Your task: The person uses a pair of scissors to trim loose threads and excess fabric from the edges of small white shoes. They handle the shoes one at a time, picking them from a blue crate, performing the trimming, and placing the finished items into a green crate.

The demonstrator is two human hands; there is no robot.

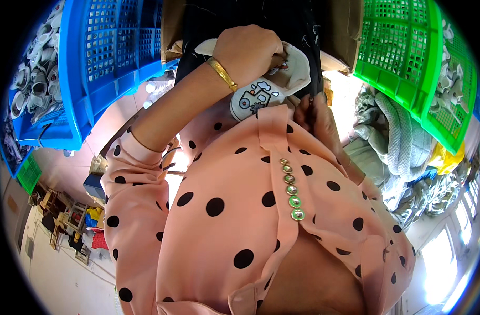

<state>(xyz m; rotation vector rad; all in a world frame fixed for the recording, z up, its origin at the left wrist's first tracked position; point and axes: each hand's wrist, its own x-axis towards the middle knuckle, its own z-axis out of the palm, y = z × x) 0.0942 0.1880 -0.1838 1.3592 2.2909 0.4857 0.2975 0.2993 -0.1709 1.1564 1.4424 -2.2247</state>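
Observation:
A pale fabric shoe upper [253, 100] with cartoon-like outlined patterns lies over my lap, against dark trousers [219, 16]. My left hand [248, 55], with a gold bangle [222, 74] at its wrist, is closed over the upper's far part. Its curled fingertips grip the piece near a raised pale edge [298, 68]. My right hand [321, 119] is to the right of the upper, low beside my lap, with its fingers curled together. Shadow and the trousers hide whatever it may pinch.
At left stands a blue plastic crate [74, 73], with several pale shoe pieces [37, 79] beyond its wall. A green crate [431, 68] stands at right, near a heap of grey fabric [389, 136]. Cardboard [342, 31] flanks my lap.

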